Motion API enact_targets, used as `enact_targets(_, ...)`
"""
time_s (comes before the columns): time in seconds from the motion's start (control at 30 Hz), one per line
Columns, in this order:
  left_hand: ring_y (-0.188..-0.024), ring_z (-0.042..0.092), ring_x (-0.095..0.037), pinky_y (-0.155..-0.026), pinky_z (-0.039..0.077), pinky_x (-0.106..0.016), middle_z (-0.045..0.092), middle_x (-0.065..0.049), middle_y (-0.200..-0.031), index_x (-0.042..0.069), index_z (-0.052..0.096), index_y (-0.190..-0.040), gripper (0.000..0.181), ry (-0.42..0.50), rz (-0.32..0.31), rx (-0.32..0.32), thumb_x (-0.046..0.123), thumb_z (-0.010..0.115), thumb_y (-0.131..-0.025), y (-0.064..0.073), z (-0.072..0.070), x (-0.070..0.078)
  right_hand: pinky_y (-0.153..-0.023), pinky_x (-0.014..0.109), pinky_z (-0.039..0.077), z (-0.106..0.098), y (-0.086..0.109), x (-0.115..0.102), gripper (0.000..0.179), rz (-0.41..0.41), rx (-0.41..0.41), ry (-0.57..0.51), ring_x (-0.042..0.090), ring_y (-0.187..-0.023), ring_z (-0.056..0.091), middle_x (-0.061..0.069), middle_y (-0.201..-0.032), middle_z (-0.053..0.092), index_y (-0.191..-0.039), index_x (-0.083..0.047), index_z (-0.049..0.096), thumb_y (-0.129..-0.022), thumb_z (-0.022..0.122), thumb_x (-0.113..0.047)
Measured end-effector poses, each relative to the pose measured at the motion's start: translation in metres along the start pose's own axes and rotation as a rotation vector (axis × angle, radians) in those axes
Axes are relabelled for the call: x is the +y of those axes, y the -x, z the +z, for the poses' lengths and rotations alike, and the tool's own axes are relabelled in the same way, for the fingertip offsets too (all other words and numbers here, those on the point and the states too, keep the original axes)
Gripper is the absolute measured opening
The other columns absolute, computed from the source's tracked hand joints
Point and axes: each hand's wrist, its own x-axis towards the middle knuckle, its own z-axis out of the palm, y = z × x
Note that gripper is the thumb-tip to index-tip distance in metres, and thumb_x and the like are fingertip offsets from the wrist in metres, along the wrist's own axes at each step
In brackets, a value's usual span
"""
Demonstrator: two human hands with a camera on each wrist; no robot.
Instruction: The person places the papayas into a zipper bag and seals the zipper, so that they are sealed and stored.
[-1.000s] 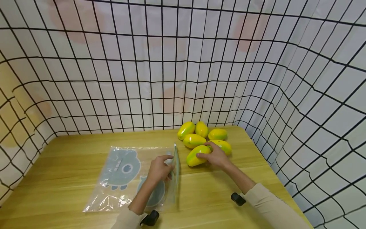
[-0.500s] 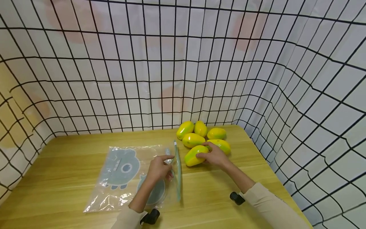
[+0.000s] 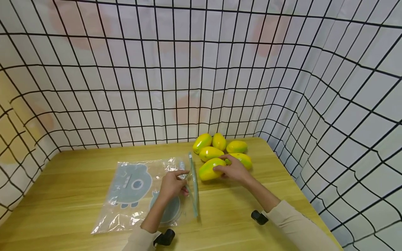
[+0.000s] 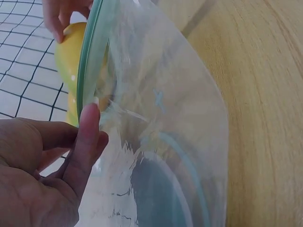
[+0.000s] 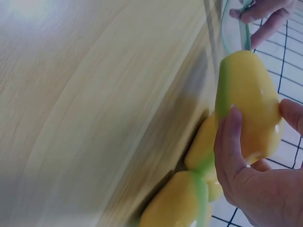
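My right hand (image 3: 235, 170) grips a yellow-green mango (image 3: 211, 169), thumb on one side and fingers on the other; in the right wrist view the mango (image 5: 251, 101) is held off the wooden surface. A clear zip bag (image 3: 110, 212) with blue-grey cartoon prints lies flat on its left part, its green zip edge (image 3: 194, 190) raised toward the mango. My left hand (image 3: 172, 186) pinches the bag near that edge. In the left wrist view, the thumb and fingers of the left hand (image 4: 61, 156) meet at the green strip (image 4: 87, 61), and the mango (image 4: 71, 54) shows just beyond it.
Several more mangoes (image 3: 211, 153) sit clustered at the back right of the wooden table (image 3: 78, 174). A black wire grid (image 3: 176, 80) in front of a white sheet encloses the back and sides. Both wrists carry small black cameras (image 3: 259, 217).
The mango in my right hand has moved slightly left, closer to the bag. The bag's green zip edge has spread from an upright narrow fold to a wider, more visible strip.
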Motion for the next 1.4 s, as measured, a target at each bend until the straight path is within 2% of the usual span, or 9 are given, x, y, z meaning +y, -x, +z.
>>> enact_targets(0.2,-0.043,0.066,-0.020,-0.048,0.061,-0.038,0.070,-0.015,-0.062,-0.003,0.066,-0.130,0.044,0.022,-0.004,-0.023,-0.008,0.059,-0.087,-0.002,-0.001,0.001,-0.080,0.041,0.064,0.008,0.001,-0.008,0.068,0.010,-0.037,-0.041,0.024,-0.079,0.074,0.021,-0.121,0.066,-0.144,-0.008,0.051,-0.087,0.080,-0.031)
enact_targets(0.4,-0.043,0.066,-0.021,-0.049,0.061,-0.040,0.068,-0.015,-0.058,-0.001,0.066,-0.132,0.046,0.068,-0.041,-0.017,-0.007,0.059,-0.087,-0.003,-0.002,0.006,-0.077,0.040,0.064,0.018,-0.002,-0.015,0.069,0.001,-0.051,-0.047,0.020,-0.076,0.073,0.018,-0.115,0.069,-0.142,-0.007,0.053,-0.085,0.081,-0.033)
enact_targets(0.57,-0.047,0.068,-0.024,-0.053,0.062,-0.044,0.069,-0.021,-0.063,-0.003,0.065,-0.131,0.046,0.130,-0.091,-0.021,-0.008,0.059,-0.086,-0.001,-0.004,0.013,-0.077,0.042,0.064,0.023,-0.001,-0.019,0.067,-0.002,-0.053,-0.047,0.021,-0.072,0.072,0.016,-0.108,0.071,-0.141,-0.007,0.054,-0.085,0.082,-0.031)
enact_targets(0.77,-0.057,0.072,-0.030,-0.058,0.064,-0.043,0.072,-0.023,-0.075,-0.003,0.062,-0.134,0.046,0.145,-0.123,-0.035,-0.005,0.061,-0.087,0.001,-0.007,0.020,-0.081,0.047,0.063,0.026,0.000,-0.021,0.066,0.004,-0.056,-0.049,0.022,-0.072,0.071,0.016,-0.108,0.071,-0.142,-0.007,0.053,-0.086,0.080,-0.030)
enact_targets(0.93,-0.062,0.073,-0.030,-0.061,0.065,-0.043,0.072,-0.021,-0.080,-0.003,0.065,-0.130,0.043,0.143,-0.143,-0.009,-0.001,0.065,-0.087,-0.001,-0.008,0.022,-0.081,0.045,0.064,0.027,-0.001,-0.020,0.066,-0.004,-0.066,-0.041,0.024,-0.078,0.073,0.018,-0.114,0.070,-0.144,-0.005,0.052,-0.088,0.079,-0.030)
enact_targets(1.1,-0.062,0.072,-0.024,-0.062,0.065,-0.039,0.071,-0.019,-0.084,-0.005,0.070,-0.121,0.035,0.139,-0.151,0.055,-0.001,0.068,-0.086,-0.003,-0.008,0.024,-0.082,0.045,0.063,0.028,-0.002,-0.019,0.067,-0.004,-0.079,-0.050,0.024,-0.083,0.073,0.020,-0.118,0.069,-0.145,-0.004,0.051,-0.089,0.078,-0.030)
enact_targets(1.23,-0.061,0.071,-0.020,-0.062,0.065,-0.038,0.070,-0.018,-0.087,-0.005,0.070,-0.121,0.034,0.147,-0.166,0.077,-0.002,0.069,-0.086,-0.004,-0.008,0.023,-0.085,0.045,0.063,0.030,-0.003,-0.017,0.068,0.008,-0.093,-0.061,0.025,-0.084,0.074,0.021,-0.120,0.067,-0.146,-0.004,0.050,-0.089,0.077,-0.029)
enact_targets(1.4,-0.060,0.069,-0.019,-0.061,0.064,-0.036,0.071,-0.017,-0.086,-0.003,0.072,-0.119,0.032,0.141,-0.137,0.093,-0.001,0.068,-0.087,-0.005,-0.007,0.023,-0.086,0.045,0.063,0.031,-0.003,-0.019,0.063,0.021,-0.105,-0.062,0.028,-0.085,0.074,0.020,-0.119,0.068,-0.146,-0.004,0.050,-0.092,0.074,-0.025)
